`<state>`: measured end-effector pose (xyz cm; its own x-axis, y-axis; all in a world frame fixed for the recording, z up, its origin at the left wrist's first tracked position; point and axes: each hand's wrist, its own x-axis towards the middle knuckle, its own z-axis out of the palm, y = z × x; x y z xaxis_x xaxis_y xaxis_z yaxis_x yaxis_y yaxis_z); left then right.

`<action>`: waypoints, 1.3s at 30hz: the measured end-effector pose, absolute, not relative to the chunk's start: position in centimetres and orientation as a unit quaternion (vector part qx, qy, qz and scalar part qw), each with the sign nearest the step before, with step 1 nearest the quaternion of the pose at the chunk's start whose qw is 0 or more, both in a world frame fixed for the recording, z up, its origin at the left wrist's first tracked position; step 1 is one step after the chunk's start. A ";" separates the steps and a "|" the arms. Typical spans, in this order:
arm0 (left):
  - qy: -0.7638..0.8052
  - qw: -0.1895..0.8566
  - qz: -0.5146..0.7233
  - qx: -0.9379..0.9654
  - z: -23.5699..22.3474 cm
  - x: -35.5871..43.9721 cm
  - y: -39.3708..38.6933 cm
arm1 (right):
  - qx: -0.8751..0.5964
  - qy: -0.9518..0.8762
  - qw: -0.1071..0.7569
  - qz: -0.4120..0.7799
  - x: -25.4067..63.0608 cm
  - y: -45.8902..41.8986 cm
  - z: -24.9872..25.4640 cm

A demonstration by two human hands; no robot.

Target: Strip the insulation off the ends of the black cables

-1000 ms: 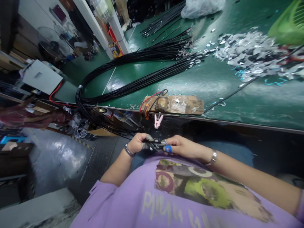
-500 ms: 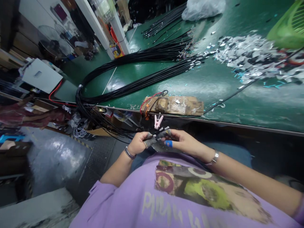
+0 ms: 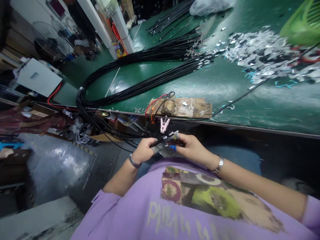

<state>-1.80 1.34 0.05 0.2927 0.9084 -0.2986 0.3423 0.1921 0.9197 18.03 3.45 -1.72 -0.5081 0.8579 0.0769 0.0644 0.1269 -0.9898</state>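
Saw green surface (image 3: 240, 108) before me. Black cables (image 3: 150, 84) curved across it and over near edge, down toward hands. Pale scraps (image 3: 265, 50) lay heaped at right, beside green basket (image 3: 300, 26). Wooden block (image 3: 193, 108) sat along near edge. My left hand (image 3: 142, 150) clasped cables near their ends; my right hand (image 3: 197, 151) curled at same ends, its grip too blurred to tell. Pink clip (image 3: 165, 126) hung just above white tips (image 3: 171, 134).
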 end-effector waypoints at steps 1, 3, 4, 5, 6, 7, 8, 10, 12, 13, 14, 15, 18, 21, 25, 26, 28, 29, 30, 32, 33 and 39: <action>0.538 0.558 0.254 0.579 0.0 -1.8 1.4 | -0.347 -0.676 0.352 0.546 18.1 3.4 -1.7; 0.537 0.566 0.252 0.572 -0.1 -1.8 1.5 | -0.344 -0.706 0.352 0.509 18.1 3.4 -1.8; 0.536 0.570 0.252 0.569 -0.1 -1.8 1.6 | -0.341 -0.721 0.353 0.489 18.1 3.3 -1.8; 0.535 0.576 0.251 0.565 -0.1 -1.8 1.6 | -0.337 -0.736 0.353 0.469 18.1 3.3 -1.9; 0.533 0.580 0.250 0.562 -0.1 -1.8 1.7 | -0.333 -0.748 0.352 0.452 18.1 3.3 -2.0; 0.534 0.583 0.249 0.559 -0.1 -1.8 1.8 | -0.331 -0.758 0.352 0.438 18.1 3.3 -2.1; 0.536 0.583 0.247 0.558 -0.1 -1.8 1.8 | -0.330 -0.765 0.352 0.426 18.1 3.3 -2.3; 0.542 0.576 0.244 0.561 -0.1 -1.8 1.9 | -0.330 -0.773 0.354 0.410 18.0 3.4 -2.4; 0.544 0.573 0.242 0.563 -0.1 -1.8 2.0 | -0.333 -0.778 0.354 0.399 18.0 3.4 -2.5; 0.542 0.575 0.243 0.563 -0.1 -1.9 2.0 | -0.333 -0.779 0.353 0.396 18.0 3.4 -2.5; 0.539 0.578 0.244 0.562 -0.1 -1.9 2.1 | -0.333 -0.781 0.352 0.395 18.0 3.4 -2.5; 0.535 0.582 0.245 0.561 -0.1 -1.8 2.1 | -0.331 -0.782 0.353 0.394 18.0 3.5 -2.4; 0.529 0.591 0.246 0.557 -0.1 -1.8 2.2 | -0.325 -0.782 0.359 0.392 18.1 3.5 -2.3; 0.532 0.591 0.242 0.556 -0.2 -1.8 2.2 | -0.317 -0.783 0.367 0.389 18.1 3.5 -2.3; 0.537 0.585 0.235 0.561 -0.4 -2.0 2.3 | -0.315 -0.791 0.368 0.373 18.2 3.5 -2.3; 0.537 0.585 0.233 0.561 -0.5 -2.0 2.4 | -0.317 -0.794 0.364 0.369 18.2 3.4 -2.3; 0.538 0.587 0.226 0.561 -0.6 -2.0 2.4 | -0.322 -0.799 0.355 0.362 18.3 3.5 -2.2; 0.538 0.588 0.224 0.561 -0.7 -2.0 2.4 | -0.324 -0.802 0.352 0.357 18.3 3.5 -2.2; 0.537 0.590 0.221 0.561 -0.7 -2.0 2.4 | -0.325 -0.806 0.349 0.350 18.3 3.5 -2.2; 0.537 0.589 0.217 0.563 -0.7 -1.9 2.4 | -0.324 -0.815 0.346 0.332 18.4 3.6 -2.3; 0.538 0.588 0.213 0.565 -0.7 -1.9 2.4 | -0.322 -0.820 0.346 0.323 18.3 3.6 -2.4; 0.536 0.582 0.195 0.579 -0.5 -1.9 2.5 | -0.312 -0.835 0.351 0.287 18.1 3.7 -2.4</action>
<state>-1.91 2.50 -0.52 0.3484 0.8489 -0.3974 0.3941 0.2520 0.8838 18.14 3.71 -2.42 -0.5589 0.7219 0.4080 0.3187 0.6412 -0.6980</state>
